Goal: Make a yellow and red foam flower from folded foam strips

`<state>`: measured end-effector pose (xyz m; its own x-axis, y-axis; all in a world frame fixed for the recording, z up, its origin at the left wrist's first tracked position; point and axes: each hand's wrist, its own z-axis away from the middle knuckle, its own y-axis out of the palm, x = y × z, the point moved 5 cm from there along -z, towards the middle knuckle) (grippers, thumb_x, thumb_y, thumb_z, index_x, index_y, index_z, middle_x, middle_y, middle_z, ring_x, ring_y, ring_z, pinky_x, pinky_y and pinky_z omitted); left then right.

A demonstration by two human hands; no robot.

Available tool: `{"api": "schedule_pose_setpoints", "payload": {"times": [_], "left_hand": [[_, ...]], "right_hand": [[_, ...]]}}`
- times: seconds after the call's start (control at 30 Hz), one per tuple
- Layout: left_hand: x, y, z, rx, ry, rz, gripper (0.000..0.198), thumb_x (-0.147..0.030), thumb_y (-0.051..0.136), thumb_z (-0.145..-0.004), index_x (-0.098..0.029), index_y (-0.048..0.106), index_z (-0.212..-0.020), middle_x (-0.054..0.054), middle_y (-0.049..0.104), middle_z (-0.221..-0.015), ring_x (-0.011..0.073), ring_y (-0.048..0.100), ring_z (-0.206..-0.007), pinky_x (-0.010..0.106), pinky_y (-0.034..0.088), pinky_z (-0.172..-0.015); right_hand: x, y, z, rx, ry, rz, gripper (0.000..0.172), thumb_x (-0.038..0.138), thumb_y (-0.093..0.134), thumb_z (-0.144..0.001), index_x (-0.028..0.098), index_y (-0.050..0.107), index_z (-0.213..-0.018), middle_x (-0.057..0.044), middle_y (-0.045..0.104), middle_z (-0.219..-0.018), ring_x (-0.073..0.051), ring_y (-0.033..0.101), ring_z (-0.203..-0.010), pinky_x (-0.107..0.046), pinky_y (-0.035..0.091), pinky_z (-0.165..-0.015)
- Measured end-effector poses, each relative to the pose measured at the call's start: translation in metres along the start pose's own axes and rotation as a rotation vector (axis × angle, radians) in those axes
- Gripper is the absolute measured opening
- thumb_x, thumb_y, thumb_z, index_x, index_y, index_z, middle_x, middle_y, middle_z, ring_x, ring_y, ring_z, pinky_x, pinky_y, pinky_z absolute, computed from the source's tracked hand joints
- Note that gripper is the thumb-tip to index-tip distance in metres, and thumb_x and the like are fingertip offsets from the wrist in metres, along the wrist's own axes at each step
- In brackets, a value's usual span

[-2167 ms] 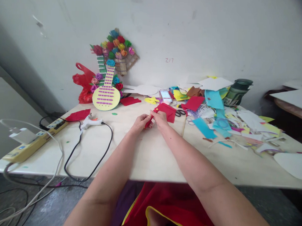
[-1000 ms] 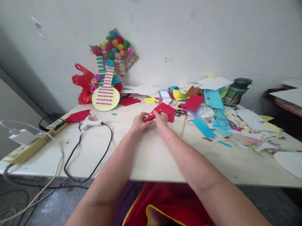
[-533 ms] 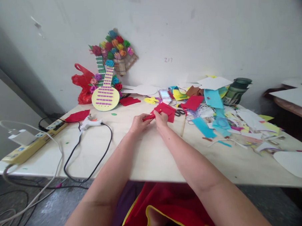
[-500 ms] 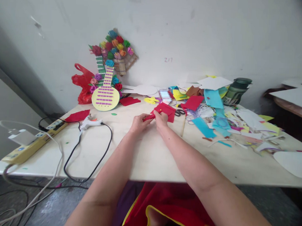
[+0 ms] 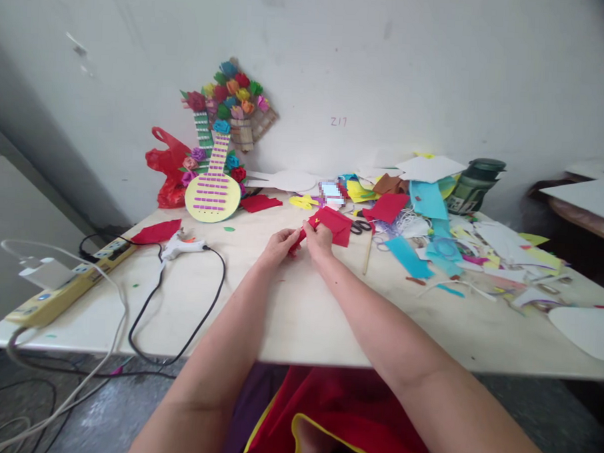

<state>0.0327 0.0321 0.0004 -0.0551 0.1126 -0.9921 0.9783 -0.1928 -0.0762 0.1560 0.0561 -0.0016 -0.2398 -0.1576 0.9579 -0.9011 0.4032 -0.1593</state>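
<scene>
Both my hands meet at the middle of the table [image 5: 298, 320], pinching one small red paper piece [image 5: 298, 240]. My left hand [image 5: 277, 246] has its fingers closed on the piece's left end. My right hand [image 5: 319, 240] grips the right end, fingers curled. Just behind my right hand lies a larger red sheet [image 5: 335, 223], and black-handled scissors [image 5: 362, 225] rest beside it.
A white glue gun [image 5: 181, 246] with a black cord lies left, near a yellow power strip [image 5: 64, 283]. A yellow paper guitar [image 5: 213, 189] and paper flowers [image 5: 232, 90] lean on the wall. Coloured paper scraps [image 5: 446, 239] and a green jar [image 5: 473, 184] crowd the right.
My hands stayed in place and kept working the red piece; it turned from lying nearly level between my fingers to a more bunched, tilted shape.
</scene>
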Motion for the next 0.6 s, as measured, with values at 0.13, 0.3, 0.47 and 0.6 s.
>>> {"api": "schedule_pose_setpoints", "payload": {"times": [0.13, 0.3, 0.47, 0.6], "left_hand": [[0.002, 0.001, -0.002, -0.022, 0.020, -0.119, 0.040, -0.057, 0.054, -0.074, -0.017, 0.052, -0.075, -0.002, 0.051, -0.057, 0.0063, 0.041, -0.041, 0.020, 0.037, -0.041], [0.000, -0.004, -0.006, -0.219, 0.141, -0.316, 0.032, -0.049, 0.049, -0.080, -0.019, 0.056, -0.084, -0.004, 0.054, -0.052, 0.0087, 0.043, -0.041, 0.021, 0.034, -0.046], [-0.006, -0.005, -0.006, -0.334, 0.270, -0.405, 0.022, -0.041, 0.048, -0.082, -0.020, 0.048, -0.074, -0.004, 0.056, -0.052, 0.0110, 0.052, -0.051, 0.022, 0.039, -0.059], [-0.010, -0.005, -0.004, -0.355, 0.295, -0.452, 0.023, -0.039, 0.047, -0.083, -0.021, 0.043, -0.068, -0.004, 0.055, -0.052, 0.0117, 0.051, -0.051, 0.022, 0.038, -0.059]], "right_hand": [[0.005, -0.002, 0.005, -0.015, -0.001, 0.058, 0.029, 0.044, 0.053, -0.075, 0.020, 0.056, -0.060, -0.003, 0.058, -0.058, -0.017, 0.054, -0.065, -0.025, 0.037, -0.060], [0.005, -0.003, 0.007, -0.043, 0.026, 0.083, 0.028, 0.043, 0.052, -0.076, 0.019, 0.057, -0.063, -0.003, 0.060, -0.059, -0.018, 0.055, -0.066, -0.025, 0.037, -0.060], [0.004, -0.003, 0.008, -0.062, 0.020, 0.005, 0.029, 0.044, 0.049, -0.076, 0.020, 0.056, -0.062, -0.003, 0.058, -0.057, -0.018, 0.055, -0.064, -0.026, 0.037, -0.059], [0.001, -0.001, 0.007, -0.055, 0.020, -0.052, 0.029, 0.045, 0.049, -0.074, 0.021, 0.053, -0.060, -0.001, 0.056, -0.055, -0.018, 0.053, -0.062, -0.026, 0.037, -0.058]]}}
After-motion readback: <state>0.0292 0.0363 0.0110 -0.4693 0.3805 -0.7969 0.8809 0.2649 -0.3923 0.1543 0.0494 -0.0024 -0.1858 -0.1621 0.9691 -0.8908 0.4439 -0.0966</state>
